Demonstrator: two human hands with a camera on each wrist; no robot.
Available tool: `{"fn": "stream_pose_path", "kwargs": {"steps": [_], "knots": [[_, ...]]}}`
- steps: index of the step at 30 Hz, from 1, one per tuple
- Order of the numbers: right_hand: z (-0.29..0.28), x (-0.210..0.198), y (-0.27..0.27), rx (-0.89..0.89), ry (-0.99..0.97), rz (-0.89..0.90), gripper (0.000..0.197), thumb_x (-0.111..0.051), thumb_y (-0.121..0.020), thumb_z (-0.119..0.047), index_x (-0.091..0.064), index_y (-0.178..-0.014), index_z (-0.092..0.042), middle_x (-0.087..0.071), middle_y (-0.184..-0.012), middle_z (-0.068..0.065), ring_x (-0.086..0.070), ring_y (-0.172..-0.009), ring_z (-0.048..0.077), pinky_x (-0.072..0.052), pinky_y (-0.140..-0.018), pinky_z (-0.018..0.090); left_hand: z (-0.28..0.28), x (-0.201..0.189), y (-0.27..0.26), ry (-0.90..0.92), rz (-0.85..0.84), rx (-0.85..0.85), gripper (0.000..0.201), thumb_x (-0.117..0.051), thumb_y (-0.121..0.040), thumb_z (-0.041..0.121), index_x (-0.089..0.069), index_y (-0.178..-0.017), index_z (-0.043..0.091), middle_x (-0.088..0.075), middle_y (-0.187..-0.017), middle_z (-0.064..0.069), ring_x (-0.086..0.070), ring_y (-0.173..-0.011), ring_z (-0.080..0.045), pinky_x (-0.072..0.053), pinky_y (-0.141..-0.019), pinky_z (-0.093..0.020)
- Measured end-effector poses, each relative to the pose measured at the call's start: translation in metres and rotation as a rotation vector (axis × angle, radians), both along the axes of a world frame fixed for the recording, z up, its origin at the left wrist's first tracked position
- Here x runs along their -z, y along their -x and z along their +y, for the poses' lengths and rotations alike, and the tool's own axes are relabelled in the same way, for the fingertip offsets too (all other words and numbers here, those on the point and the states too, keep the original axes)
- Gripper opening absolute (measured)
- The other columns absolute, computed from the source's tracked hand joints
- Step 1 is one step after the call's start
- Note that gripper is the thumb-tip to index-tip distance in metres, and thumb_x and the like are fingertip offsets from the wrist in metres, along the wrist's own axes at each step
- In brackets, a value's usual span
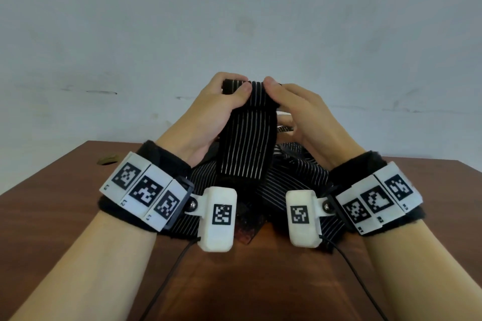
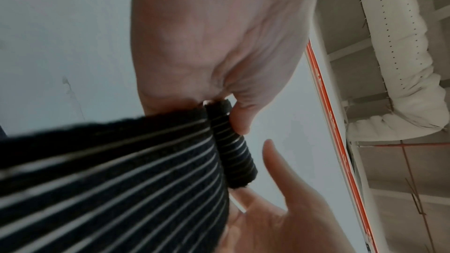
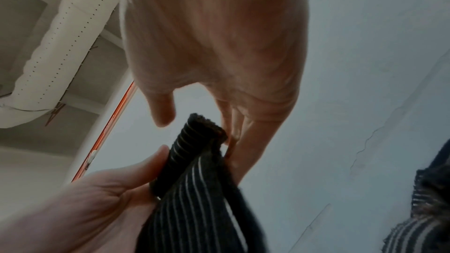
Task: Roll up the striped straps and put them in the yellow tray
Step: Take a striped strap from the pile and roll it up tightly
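Fingers of both my hands pinch the top of one strap, held up above the table, where its end is wound into a small tight roll. My left hand curls round the roll's left end, thumb on the near face; my right hand mirrors it, thumb pressing the top right corner. Both hands are closed on the strap.

From the head view the roll is mostly hidden behind my thumbs; I see only the flat tail hanging straight down between my wrists, white stripes running lengthwise, its lower end reaching a heap of straps lying on the table (how many, I cannot tell). The tray shows in no view.

My left wrist view gives what the head view cannot: the roll from below, a short dark cylinder ringed with stripes, my left fingertip touching its upper end, right-hand fingers spread just beside its lower end. The right wrist view shows the roll's open end with its coiled layers, my left thumb against its side, my right fingers reaching down behind it.

Both forearms rise from the table's near edge, wrists bent upward, palms facing each other, the wristbands level with one another.
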State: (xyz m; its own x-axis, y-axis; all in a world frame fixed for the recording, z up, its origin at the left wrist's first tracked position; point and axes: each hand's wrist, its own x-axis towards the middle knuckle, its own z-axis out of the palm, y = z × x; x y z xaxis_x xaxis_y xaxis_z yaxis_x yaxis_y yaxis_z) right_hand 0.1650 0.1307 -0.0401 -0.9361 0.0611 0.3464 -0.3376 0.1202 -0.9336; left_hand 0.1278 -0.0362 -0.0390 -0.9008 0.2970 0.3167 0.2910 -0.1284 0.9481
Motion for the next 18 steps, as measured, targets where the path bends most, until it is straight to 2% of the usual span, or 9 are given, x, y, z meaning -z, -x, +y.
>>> {"fn": "stream_pose_path", "kwargs": {"steps": [2, 5, 7, 8, 10, 11, 13, 16, 18], "knots": [[0.0003, 0.0012, 0.0013, 0.027, -0.03, 0.008, 0.04, -0.067, -0.098, -0.045, -0.07, -0.121, -0.012, -0.077, -0.107, 0.008, -0.077, -0.086, 0.019, -0.059, -0.066, 0.032, 0.0006, 0.0011, 0.0004, 0.007, 0.019, 0.022, 0.021, -0.057, -0.106, 0.028, -0.062, -0.127, 0.027, -0.072, -0.117, -0.004, -0.074, -0.102, -0.019, -0.062, -0.087, -0.036], [0.001, 0.0007, 0.0014, 0.028, -0.033, 0.043, 0.031, -0.07, -0.098, -0.033, -0.069, -0.12, -0.011, -0.078, -0.105, 0.012, -0.076, -0.083, 0.02, -0.057, -0.062, 0.029, 0.0009, 0.0007, -0.0013, -0.003, 0.007, 0.037, 0.023, -0.055, -0.107, 0.033, -0.061, -0.128, 0.03, -0.071, -0.12, -0.002, -0.071, -0.111, -0.023, -0.059, -0.097, -0.044], [0.0013, -0.0008, -0.0008, 0.022, -0.023, 0.069, 0.027, -0.071, -0.097, -0.025, -0.068, -0.12, -0.011, -0.078, -0.102, 0.012, -0.076, -0.084, 0.021, -0.057, -0.06, 0.028, 0.0026, -0.0019, -0.0043, -0.022, -0.044, 0.057, 0.03, -0.05, -0.107, 0.045, -0.063, -0.124, 0.024, -0.073, -0.114, 0.0, -0.073, -0.109, -0.021, -0.057, -0.099, -0.045], [0.0012, -0.0012, -0.0024, 0.02, -0.017, 0.079, 0.026, -0.072, -0.097, -0.021, -0.067, -0.12, -0.011, -0.078, -0.1, 0.01, -0.077, -0.084, 0.021, -0.058, -0.06, 0.028, 0.0034, -0.0025, -0.0048, -0.004, -0.065, 0.065, 0.041, -0.046, -0.106, 0.053, -0.066, -0.12, 0.02, -0.075, -0.111, 0.0, -0.074, -0.105, -0.02, -0.057, -0.097, -0.043], [-0.0001, -0.0012, -0.0038, 0.022, -0.015, 0.091, 0.027, -0.074, -0.094, -0.013, -0.068, -0.12, -0.011, -0.078, -0.097, 0.009, -0.078, -0.087, 0.023, -0.061, -0.064, 0.032, 0.0028, -0.0029, -0.0039, 0.099, -0.059, 0.042, 0.056, -0.038, -0.105, 0.062, -0.072, -0.116, 0.018, -0.079, -0.109, -0.001, -0.076, -0.101, -0.017, -0.057, -0.096, -0.04], [-0.0005, -0.0005, -0.0038, 0.021, -0.026, 0.091, 0.028, -0.074, -0.093, -0.009, -0.068, -0.12, -0.011, -0.078, -0.098, 0.009, -0.078, -0.089, 0.024, -0.063, -0.067, 0.035, 0.002, -0.0015, -0.003, 0.143, -0.053, 0.013, 0.056, -0.039, -0.105, 0.062, -0.072, -0.116, 0.019, -0.079, -0.107, 0.0, -0.077, -0.098, -0.015, -0.058, -0.094, -0.039], [-0.0008, 0.0009, -0.0035, 0.014, -0.046, 0.087, 0.03, -0.075, -0.091, -0.004, -0.069, -0.12, -0.011, -0.078, -0.098, 0.008, -0.078, -0.091, 0.024, -0.064, -0.07, 0.037, 0.0005, 0.0016, -0.0016, 0.164, -0.055, -0.036, 0.044, -0.047, -0.105, 0.057, -0.067, -0.118, 0.02, -0.077, -0.104, 0.002, -0.076, -0.093, -0.014, -0.061, -0.087, -0.037], [-0.002, 0.0026, 0.0002, 0.011, -0.015, 0.09, 0.034, -0.073, -0.09, 0.002, -0.068, -0.121, -0.011, -0.076, -0.098, 0.005, -0.077, -0.091, 0.021, -0.062, -0.069, 0.033, -0.0012, 0.002, -0.0001, 0.06, -0.055, -0.042, 0.026, -0.057, -0.105, 0.04, -0.064, -0.121, 0.021, -0.074, -0.105, 0.002, -0.076, -0.086, -0.013, -0.061, -0.072, -0.031], [-0.0036, 0.0033, 0.0017, 0.003, 0.017, 0.074, 0.033, -0.074, -0.093, -0.008, -0.067, -0.125, -0.013, -0.076, -0.102, 0.003, -0.077, -0.093, 0.019, -0.061, -0.068, 0.031, -0.0013, 0.0012, -0.0006, 0.008, -0.03, -0.032, 0.02, -0.06, -0.105, 0.032, -0.066, -0.122, 0.022, -0.074, -0.106, 0.0, -0.076, -0.084, -0.01, -0.062, -0.07, -0.028]]}}
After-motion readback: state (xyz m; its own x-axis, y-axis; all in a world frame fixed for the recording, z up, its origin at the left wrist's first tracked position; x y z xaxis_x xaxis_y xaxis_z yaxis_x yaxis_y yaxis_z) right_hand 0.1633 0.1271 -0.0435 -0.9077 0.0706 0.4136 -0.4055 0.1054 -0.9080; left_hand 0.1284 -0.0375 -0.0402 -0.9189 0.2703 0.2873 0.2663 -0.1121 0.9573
